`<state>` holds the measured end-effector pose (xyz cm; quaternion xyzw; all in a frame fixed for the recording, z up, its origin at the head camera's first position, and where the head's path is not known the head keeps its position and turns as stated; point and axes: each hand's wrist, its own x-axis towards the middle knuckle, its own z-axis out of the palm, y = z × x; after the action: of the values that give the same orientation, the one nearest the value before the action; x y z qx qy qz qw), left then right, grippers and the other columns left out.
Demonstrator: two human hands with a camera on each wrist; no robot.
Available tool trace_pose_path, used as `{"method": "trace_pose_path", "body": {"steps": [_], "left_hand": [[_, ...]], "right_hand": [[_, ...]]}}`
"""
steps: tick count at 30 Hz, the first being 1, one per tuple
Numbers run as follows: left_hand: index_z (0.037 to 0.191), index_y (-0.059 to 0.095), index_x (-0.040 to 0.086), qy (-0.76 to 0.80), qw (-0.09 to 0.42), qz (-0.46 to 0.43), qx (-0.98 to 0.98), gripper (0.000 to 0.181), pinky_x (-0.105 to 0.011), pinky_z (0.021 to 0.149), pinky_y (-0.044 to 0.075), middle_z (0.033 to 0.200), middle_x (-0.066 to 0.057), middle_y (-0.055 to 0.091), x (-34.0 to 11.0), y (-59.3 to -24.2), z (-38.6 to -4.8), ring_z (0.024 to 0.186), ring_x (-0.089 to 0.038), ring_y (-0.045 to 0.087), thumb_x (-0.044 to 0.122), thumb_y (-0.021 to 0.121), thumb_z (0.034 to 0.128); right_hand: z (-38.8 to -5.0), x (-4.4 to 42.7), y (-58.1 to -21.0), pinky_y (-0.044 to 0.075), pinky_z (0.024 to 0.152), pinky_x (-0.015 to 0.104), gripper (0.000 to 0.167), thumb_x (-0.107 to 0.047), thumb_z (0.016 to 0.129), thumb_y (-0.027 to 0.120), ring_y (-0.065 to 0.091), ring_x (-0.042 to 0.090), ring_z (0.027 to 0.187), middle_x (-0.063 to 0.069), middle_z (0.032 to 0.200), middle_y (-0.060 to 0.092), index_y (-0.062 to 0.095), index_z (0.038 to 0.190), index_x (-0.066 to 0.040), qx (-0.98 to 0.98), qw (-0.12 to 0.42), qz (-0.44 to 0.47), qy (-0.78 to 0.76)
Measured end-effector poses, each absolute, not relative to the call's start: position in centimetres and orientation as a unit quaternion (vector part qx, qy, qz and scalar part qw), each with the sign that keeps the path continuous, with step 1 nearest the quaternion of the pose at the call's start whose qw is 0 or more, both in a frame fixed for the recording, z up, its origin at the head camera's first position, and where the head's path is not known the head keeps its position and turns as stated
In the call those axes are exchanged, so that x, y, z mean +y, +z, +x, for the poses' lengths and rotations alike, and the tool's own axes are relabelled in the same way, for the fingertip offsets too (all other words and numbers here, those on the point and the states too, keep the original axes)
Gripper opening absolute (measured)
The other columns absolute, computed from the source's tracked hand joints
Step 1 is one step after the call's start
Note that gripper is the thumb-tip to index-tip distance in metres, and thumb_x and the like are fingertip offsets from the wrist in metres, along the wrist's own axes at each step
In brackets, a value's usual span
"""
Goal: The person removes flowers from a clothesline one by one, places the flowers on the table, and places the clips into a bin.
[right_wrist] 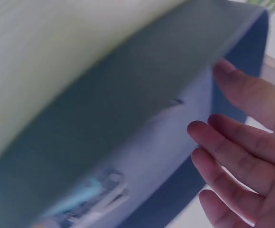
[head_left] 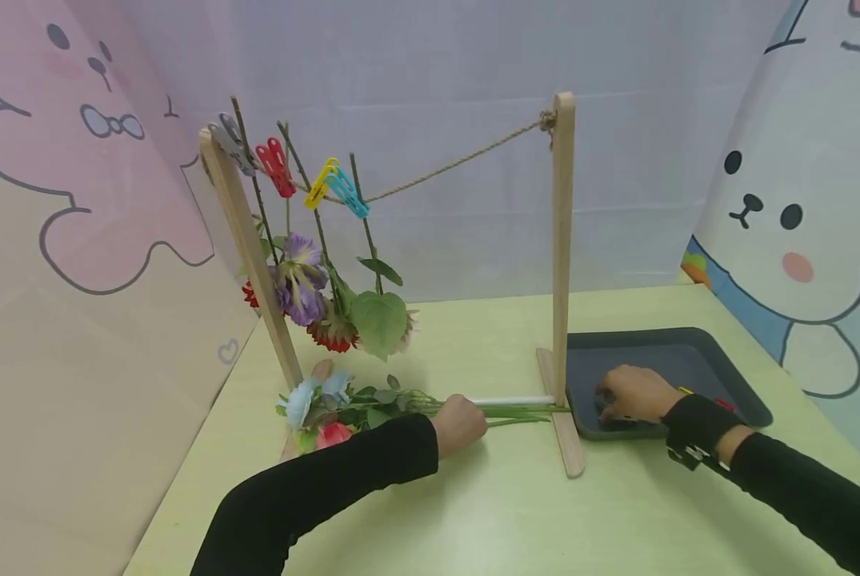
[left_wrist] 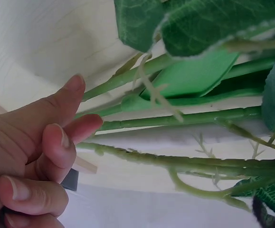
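My left hand (head_left: 461, 424) is low over the table, its thumb and curled fingers at the green stems of several artificial flowers lying flat. In the left wrist view, thumb and forefinger (left_wrist: 80, 126) pinch around a green stem (left_wrist: 109, 109); other stems pass beside and behind. The blossoms, light blue (head_left: 302, 402) and pink (head_left: 334, 434), lie left of this hand. Inside the dark grey tray (head_left: 653, 352) reaches my right hand (head_left: 634, 392). Its fingers (right_wrist: 237, 166) are spread and slightly bent, the thumb apart, with nothing visible between them. Blurred clothespins (right_wrist: 97, 199) lie in the tray.
A wooden rack with a right post (head_left: 562, 248) and left post (head_left: 246, 248) carries a sagging rope (head_left: 458, 162). Grey, red (head_left: 276, 166), yellow and blue (head_left: 347, 192) clothespins hold flowers upside down at its left part. A patterned curtain stands behind.
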<state>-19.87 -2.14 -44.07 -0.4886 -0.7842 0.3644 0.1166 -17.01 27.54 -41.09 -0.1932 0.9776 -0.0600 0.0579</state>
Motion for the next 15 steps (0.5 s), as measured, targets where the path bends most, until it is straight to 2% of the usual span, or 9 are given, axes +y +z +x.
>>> {"method": "trace_pose_path", "body": {"steps": [5, 10, 11, 13, 15], "left_hand": [[0.057, 0.026, 0.02, 0.331, 0.116, -0.474, -0.808, 0.047, -0.029, 0.051, 0.009, 0.056, 0.004, 0.011, -1.8, -42.2, -19.7, 0.055, -0.012, 0.007, 0.023, 0.058, 0.0907], [0.059, 0.042, 0.023, 0.28, 0.13, -0.478, -0.823, 0.035, -0.027, 0.049, 0.011, 0.054, 0.005, 0.02, -2.7, -39.0, -18.4, 0.053, -0.011, 0.012, 0.024, 0.061, 0.0883], [0.059, 0.043, 0.023, 0.272, 0.132, -0.481, -0.823, 0.034, -0.027, 0.049, 0.011, 0.053, 0.006, 0.021, -3.1, -38.4, -18.0, 0.053, -0.01, 0.013, 0.022, 0.062, 0.0877], [0.059, 0.043, 0.023, 0.259, 0.133, -0.48, -0.827, 0.035, -0.027, 0.048, 0.012, 0.053, 0.006, 0.021, -3.7, -37.1, -17.3, 0.053, -0.01, 0.014, 0.021, 0.064, 0.0865], [0.057, 0.037, 0.022, 0.251, 0.135, -0.474, -0.833, 0.04, -0.027, 0.049, 0.011, 0.054, 0.006, 0.017, -4.4, -35.8, -16.8, 0.055, -0.01, 0.013, 0.018, 0.065, 0.0854]], "right_hand": [[-17.9, 27.2, -38.2, 0.05, 0.067, 0.039, 0.031, -0.02, 0.074, 0.075, 0.061, 0.029, 0.083, 0.012, 0.093, 0.067, 0.068, 0.099, -0.004, 0.982, -0.001, -0.167, -0.085], [-18.8, 26.7, -32.6, 0.047, 0.074, 0.044, 0.028, -0.021, 0.084, 0.067, 0.06, 0.034, 0.091, 0.018, 0.098, 0.066, 0.066, 0.103, -0.001, 0.965, -0.095, -0.119, -0.212], [-18.9, 26.4, -31.4, 0.046, 0.075, 0.043, 0.028, -0.022, 0.085, 0.065, 0.06, 0.033, 0.091, 0.018, 0.097, 0.066, 0.066, 0.102, -0.001, 0.957, -0.113, -0.106, -0.247], [-18.9, 25.7, -28.9, 0.044, 0.074, 0.036, 0.029, -0.029, 0.087, 0.063, 0.058, 0.024, 0.09, 0.007, 0.093, 0.066, 0.064, 0.101, -0.004, 0.934, -0.139, -0.066, -0.321], [-18.9, 24.9, -26.6, 0.041, 0.071, 0.028, 0.026, -0.033, 0.087, 0.063, 0.054, 0.014, 0.084, -0.004, 0.086, 0.063, 0.062, 0.095, -0.009, 0.895, -0.174, -0.028, -0.409]]}}
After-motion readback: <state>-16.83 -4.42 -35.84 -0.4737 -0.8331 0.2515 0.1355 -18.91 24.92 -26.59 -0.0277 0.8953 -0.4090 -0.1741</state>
